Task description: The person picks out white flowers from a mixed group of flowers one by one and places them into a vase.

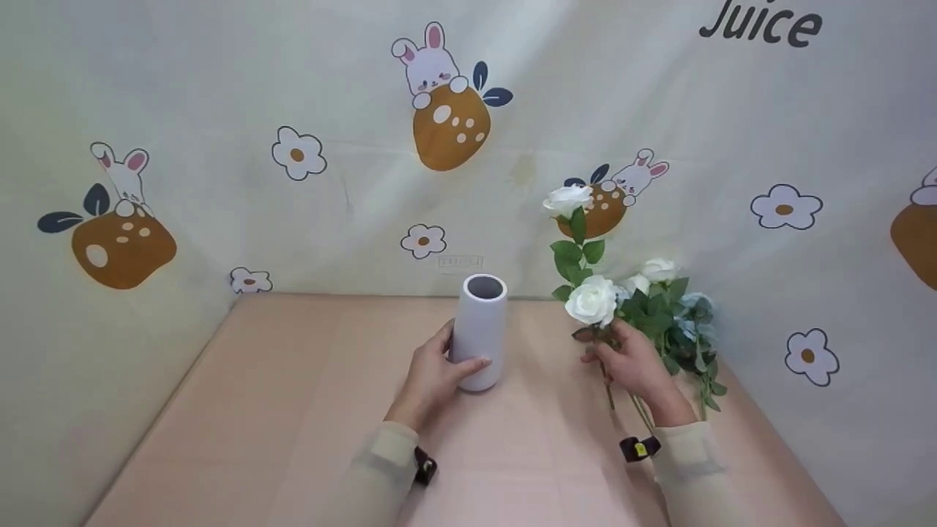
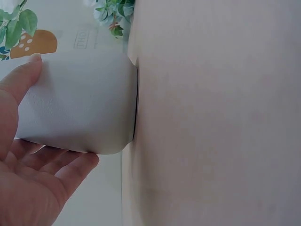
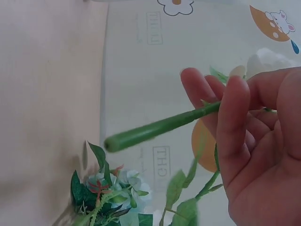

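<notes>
In the head view, one white vase (image 1: 481, 333) stands on the pink-covered desk (image 1: 315, 410), near the middle of its back edge, its mouth facing up. The left hand (image 1: 439, 369) holds it, thumb across the front and fingers round the side. The right hand (image 1: 640, 366), its fingers drawn close together, pinches a green stem (image 1: 611, 395) nearer the desk's right edge. Two large blooms show above that hand, an upper white rose (image 1: 567, 199) and a lower white rose (image 1: 591, 301); whether both share one stem, I cannot tell. Toward the back right corner spreads a leafy bunch (image 1: 659, 311) with at least one more white bloom and at least two pale blue ones; overlap prevents a full count. Two black wristbands (image 1: 640, 449) show, one per arm.

In the left wrist view, thumb and fingers lie along opposite sides of the one vase, its base toward the desk. Being tall and narrow, it could tip if that grip slackened or a stem knocked its rim.

In the right wrist view, one stem end juts free beyond the pinching fingers. With the blooms beyond a small grip, the stem could swivel, or its leaves snag on the bunch.
</notes>
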The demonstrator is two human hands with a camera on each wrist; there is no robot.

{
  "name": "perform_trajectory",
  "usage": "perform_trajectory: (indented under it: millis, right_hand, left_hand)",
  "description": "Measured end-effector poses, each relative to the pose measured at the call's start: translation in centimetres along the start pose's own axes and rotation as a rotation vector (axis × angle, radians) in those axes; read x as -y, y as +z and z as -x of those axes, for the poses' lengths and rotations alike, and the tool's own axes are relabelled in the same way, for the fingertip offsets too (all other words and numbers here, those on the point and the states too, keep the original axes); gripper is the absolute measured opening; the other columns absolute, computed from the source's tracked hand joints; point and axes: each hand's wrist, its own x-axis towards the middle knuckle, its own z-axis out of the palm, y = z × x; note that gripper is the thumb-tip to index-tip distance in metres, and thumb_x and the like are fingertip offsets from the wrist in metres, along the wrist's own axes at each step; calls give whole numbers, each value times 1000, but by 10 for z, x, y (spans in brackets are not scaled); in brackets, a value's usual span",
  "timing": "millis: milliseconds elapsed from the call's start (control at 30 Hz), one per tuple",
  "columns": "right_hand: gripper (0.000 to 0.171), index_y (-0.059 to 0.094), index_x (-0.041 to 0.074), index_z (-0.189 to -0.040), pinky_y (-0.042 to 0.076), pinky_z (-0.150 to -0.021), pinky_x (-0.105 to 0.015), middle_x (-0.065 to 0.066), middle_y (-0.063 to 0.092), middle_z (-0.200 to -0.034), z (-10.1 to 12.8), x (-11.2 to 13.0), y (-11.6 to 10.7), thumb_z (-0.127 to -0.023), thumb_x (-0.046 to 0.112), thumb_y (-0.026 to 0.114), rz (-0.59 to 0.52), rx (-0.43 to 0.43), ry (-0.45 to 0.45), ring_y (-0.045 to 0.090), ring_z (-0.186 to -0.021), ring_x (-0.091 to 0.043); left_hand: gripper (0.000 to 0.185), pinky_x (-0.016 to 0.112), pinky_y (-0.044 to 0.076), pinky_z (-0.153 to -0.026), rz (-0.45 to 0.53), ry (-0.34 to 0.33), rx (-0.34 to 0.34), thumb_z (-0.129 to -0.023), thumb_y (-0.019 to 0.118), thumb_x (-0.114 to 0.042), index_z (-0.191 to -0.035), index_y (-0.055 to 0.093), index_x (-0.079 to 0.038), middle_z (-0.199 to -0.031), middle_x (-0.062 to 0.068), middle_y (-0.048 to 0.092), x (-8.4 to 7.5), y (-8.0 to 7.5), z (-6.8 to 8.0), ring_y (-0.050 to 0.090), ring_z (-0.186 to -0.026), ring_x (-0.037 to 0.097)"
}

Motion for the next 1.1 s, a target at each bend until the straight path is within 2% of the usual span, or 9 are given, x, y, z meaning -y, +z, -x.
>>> perform_trajectory:
  millis: [200, 267, 433, 533, 633, 767, 833, 967, 1100]
  right_hand:
    - [33, 63, 2, -142, 60, -54, -30, -21, 78, -129, 2, 5, 0, -109, 8, 61, -41, -39, -1, 78, -90, -10]
    - [33, 64, 4, -142, 61, -54, -29, -21, 78, -129, 2, 7, -1, -110, 12, 64, -64, -85, -20, 78, -90, -8]
    - [35, 64, 11, -146, 59, -50, -26, -16, 79, -121, 4, 14, -4, -111, 11, 65, -133, -225, -124, 79, -87, -7]
    - [39, 62, 12, -149, 59, -47, -29, -9, 79, -118, 5, 16, -7, -111, 8, 64, -171, -260, -173, 80, -88, -9]
    - [42, 56, 9, -152, 60, -47, -31, -9, 79, -120, 7, 19, -10, -111, 6, 62, -202, -263, -194, 80, -89, -9]
    - [50, 45, 10, -161, 59, -47, -29, -16, 77, -128, 9, 23, -12, -113, 7, 59, -235, -227, -178, 81, -89, -12]
    - [54, 39, 11, -164, 57, -46, -27, -12, 77, -129, 10, 24, -12, -114, 9, 58, -257, -209, -165, 82, -86, -14]
    - [53, 40, 13, -165, 54, -46, -23, 0, 79, -125, 11, 28, -12, -115, 9, 57, -318, -197, -171, 82, -81, -14]
    - [55, 41, 16, -167, 52, -45, -22, -7, 79, -126, 12, 32, -12, -114, 9, 57, -358, -187, -217, 81, -79, -15]
  left_hand:
    - [97, 57, 39, -133, -25, 23, 2, -90, 93, -37, -169, 42, -12, -170, 13, 51, -1, -1, 1, 46, -160, 36]
    - [97, 57, 40, -133, -29, 26, 3, -90, 93, -38, -169, 42, -12, -170, 13, 51, -1, -1, 1, 46, -160, 36]
    - [98, 57, 39, -133, -23, 18, 4, -90, 93, -40, -170, 41, -13, -171, 12, 50, 0, -1, 0, 45, -161, 36]
    - [99, 57, 39, -133, -17, 12, 4, -90, 93, -40, -170, 41, -13, -172, 12, 49, 0, -1, 0, 44, -161, 36]
    - [100, 57, 38, -133, -11, 6, 3, -90, 93, -40, -171, 40, -13, -173, 12, 47, 0, -1, 0, 43, -162, 36]
    - [100, 57, 37, -134, -12, 0, -5, -90, 93, -39, -171, 40, -14, -173, 12, 47, 1, 0, -1, 43, -162, 35]
    - [99, 58, 38, -133, -16, 4, -8, -90, 93, -39, -170, 40, -14, -172, 12, 48, 1, 0, 0, 44, -162, 36]
    - [99, 58, 38, -133, -27, 7, -9, -90, 93, -40, -170, 41, -14, -172, 12, 49, 1, 0, 1, 45, -161, 36]
    - [98, 58, 38, -133, -18, 3, -4, -90, 93, -37, -170, 42, -15, -171, 11, 51, 0, 0, 0, 45, -161, 36]
